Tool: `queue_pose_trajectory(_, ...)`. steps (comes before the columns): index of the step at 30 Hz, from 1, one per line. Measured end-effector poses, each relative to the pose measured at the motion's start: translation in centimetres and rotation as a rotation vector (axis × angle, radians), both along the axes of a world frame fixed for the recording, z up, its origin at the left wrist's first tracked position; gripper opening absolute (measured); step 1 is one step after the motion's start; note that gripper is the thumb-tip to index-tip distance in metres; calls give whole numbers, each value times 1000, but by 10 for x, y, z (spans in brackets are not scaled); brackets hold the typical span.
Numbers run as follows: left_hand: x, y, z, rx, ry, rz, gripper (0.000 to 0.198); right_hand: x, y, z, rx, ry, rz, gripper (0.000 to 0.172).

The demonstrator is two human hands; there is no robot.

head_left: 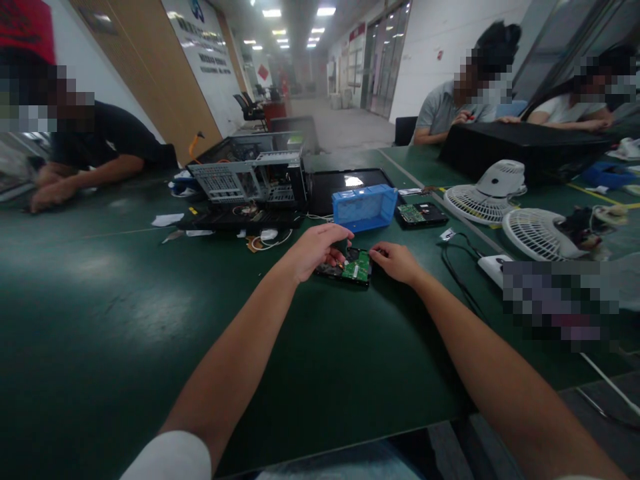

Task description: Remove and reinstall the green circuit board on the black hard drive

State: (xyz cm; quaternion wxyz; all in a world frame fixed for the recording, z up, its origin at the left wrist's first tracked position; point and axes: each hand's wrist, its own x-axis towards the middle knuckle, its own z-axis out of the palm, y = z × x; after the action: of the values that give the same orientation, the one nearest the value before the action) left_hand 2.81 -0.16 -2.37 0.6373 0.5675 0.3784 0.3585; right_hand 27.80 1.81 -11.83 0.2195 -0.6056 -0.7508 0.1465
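A hard drive (357, 267) lies on the green table in front of me, its green circuit board facing up. My left hand (320, 250) is over the drive's left part, fingers curled and pinched close to the board. Whatever is between those fingers is too small or hidden to make out. At the drive's right edge, my right hand (397, 260) grips with thumb and fingertips. Just behind the drive stands a blue plastic bin (365, 208), tipped so its opening faces me. A second hard drive (423, 213) rests to the right of the bin.
An opened computer case (245, 180) stands behind on the left, with a white cable (275, 245) before it. On the right are white fan parts (533, 233), a power strip (493, 267) and a black box (520, 150). Other people sit around the table (150, 347).
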Motion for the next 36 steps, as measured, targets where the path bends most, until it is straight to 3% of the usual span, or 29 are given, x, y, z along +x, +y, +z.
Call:
queue_pose_trajectory(9,0,-1,-3,-46,-50,-84,26,0,0,-1,6,5,6,29)
queue_pose_trajectory(36,-1,0,-1,-29,-22,-22,26,0,1,0,-7,-7,-2,29)
